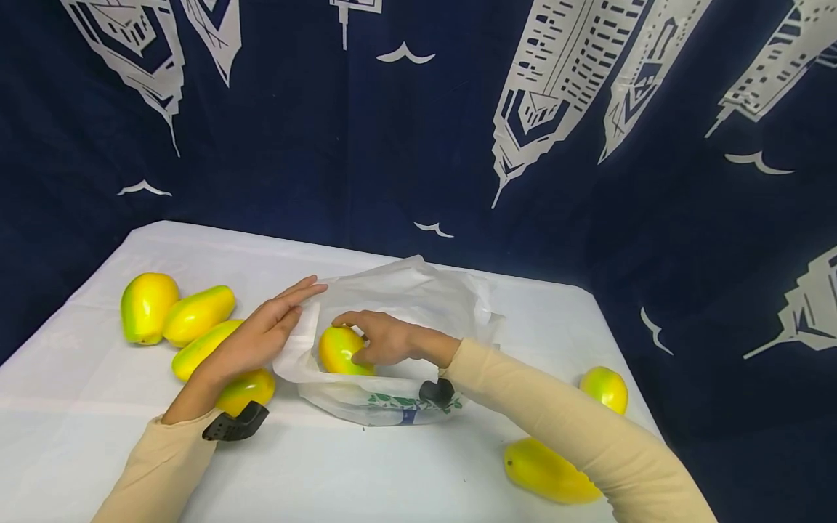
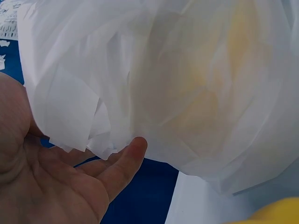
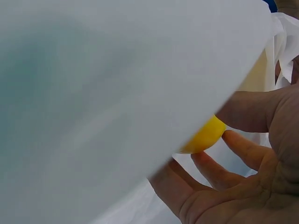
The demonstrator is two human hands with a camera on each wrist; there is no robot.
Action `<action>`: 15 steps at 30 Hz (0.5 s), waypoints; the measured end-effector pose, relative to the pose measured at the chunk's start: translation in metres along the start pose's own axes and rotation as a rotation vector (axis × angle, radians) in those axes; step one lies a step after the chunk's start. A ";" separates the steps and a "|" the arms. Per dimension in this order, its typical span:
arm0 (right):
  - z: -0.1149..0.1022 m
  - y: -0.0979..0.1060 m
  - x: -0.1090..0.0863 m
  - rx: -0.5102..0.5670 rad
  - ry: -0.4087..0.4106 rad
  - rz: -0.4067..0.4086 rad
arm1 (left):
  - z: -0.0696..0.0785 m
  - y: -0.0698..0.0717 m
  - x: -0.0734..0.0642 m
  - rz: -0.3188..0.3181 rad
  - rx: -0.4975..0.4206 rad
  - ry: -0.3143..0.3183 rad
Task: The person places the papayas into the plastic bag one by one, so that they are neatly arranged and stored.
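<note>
A white plastic bag (image 1: 451, 305) with a green and blue print lies mouth-up mid-table. My right hand (image 1: 386, 338) reaches into its mouth and grips a yellow-green mango (image 1: 340, 349); in the right wrist view the bag's front wall covers much of that mango (image 3: 205, 136). My left hand (image 1: 261, 338) lies along the bag's left rim with fingers straight. In the left wrist view the left hand's fingers (image 2: 124, 165) touch the translucent bag (image 2: 187, 93), and a yellow shape shows faintly through it.
On the left stand several more mangoes, among them an upright one (image 1: 149, 309) and one beside the left wrist (image 1: 245, 392). Two others, a rounder mango (image 1: 604, 388) and a long one (image 1: 546, 472), lie at the right near my sleeve. A dark blue patterned curtain (image 1: 405, 160) hangs behind the table.
</note>
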State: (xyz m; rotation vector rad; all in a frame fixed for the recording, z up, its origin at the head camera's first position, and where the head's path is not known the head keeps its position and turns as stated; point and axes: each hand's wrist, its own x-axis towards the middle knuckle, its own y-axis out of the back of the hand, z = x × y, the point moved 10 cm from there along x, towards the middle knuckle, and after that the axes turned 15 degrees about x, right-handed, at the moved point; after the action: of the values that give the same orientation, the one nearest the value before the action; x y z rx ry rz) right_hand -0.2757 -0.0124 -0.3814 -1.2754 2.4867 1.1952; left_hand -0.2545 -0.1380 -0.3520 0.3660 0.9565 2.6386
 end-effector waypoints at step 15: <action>-0.014 0.029 -0.020 0.107 0.071 0.015 | 0.000 -0.002 0.001 -0.004 0.023 -0.004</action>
State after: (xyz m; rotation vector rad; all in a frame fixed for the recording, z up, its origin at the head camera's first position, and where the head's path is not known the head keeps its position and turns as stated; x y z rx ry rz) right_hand -0.2805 0.0006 -0.3469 -1.2958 2.5758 1.0224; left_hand -0.2550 -0.1363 -0.3532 0.3748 0.9858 2.6245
